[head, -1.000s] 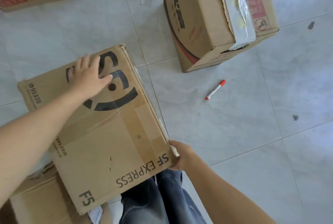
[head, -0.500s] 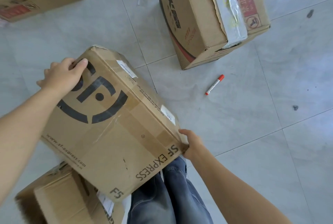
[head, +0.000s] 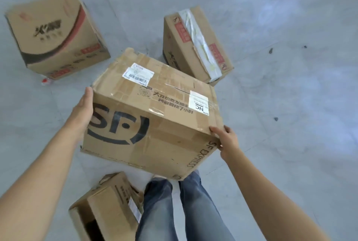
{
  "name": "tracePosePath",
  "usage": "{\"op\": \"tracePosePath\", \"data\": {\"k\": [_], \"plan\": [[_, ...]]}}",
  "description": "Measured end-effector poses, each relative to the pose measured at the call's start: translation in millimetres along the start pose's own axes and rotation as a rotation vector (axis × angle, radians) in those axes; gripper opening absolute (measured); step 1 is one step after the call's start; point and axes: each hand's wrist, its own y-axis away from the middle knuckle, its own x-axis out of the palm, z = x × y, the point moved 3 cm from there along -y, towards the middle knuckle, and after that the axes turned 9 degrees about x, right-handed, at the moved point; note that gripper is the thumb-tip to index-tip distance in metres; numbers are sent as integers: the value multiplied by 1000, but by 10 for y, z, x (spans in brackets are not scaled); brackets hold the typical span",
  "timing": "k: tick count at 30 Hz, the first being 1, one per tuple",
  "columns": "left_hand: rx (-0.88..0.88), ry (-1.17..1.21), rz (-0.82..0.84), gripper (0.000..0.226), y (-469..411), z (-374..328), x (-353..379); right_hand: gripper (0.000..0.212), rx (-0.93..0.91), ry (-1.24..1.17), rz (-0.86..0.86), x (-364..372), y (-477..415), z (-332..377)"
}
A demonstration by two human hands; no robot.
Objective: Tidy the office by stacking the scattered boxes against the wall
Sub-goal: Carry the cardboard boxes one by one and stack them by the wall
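Note:
I hold a large brown SF Express box (head: 155,124) off the grey tiled floor, tilted, with its taped top and white labels facing up. My left hand (head: 82,113) presses flat against the box's left side, fingers straight. My right hand (head: 225,140) grips the near right corner, thumb on the printed front and fingers round the side. A box with red and black print (head: 56,33) stands at the upper left. Beyond the held box, a box with white tape (head: 195,44) stands on the floor.
An open brown box (head: 108,207) lies on its side by my left leg. My legs in blue jeans (head: 164,211) are under the held box. A small red and white object (head: 45,81) lies beside the upper-left box. Bare floor (head: 290,85) spreads to the right.
The SF Express box has come up off the floor and turned its labelled top upward. My left hand slid from the printed face to the left side. The red marker is out of sight.

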Motion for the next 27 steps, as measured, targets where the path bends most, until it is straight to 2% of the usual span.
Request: {"op": "tracePosePath", "data": {"k": [3, 6, 11, 14, 19, 23, 27], "plan": [[114, 36, 68, 73, 452, -286, -111, 57, -95, -56, -36, -389, 547, 53], [299, 76, 28, 64, 923, -583, -91, 55, -166, -126, -97, -778, 999, -12], [417, 310, 36, 46, 1548, -924, 155, 59, -231, -280, -186, -1427, 1627, -242], [457, 321, 142, 37, 1954, -1136, 362, 58, -257, -396, -257, -1896, 2022, -460], [625, 333, 351, 43, 2891, -1405, 796, 54, -334, -606, -429, -2759, 2722, -1010], [742, 297, 555, 31, 3739, -1455, 1204, 55, -393, -782, -575, -3443, 3298, -1676], [860, 272, 737, 33, 4743, -1308, 1595, 54, -450, -943, -746, -4032, 3901, -2578]]}}
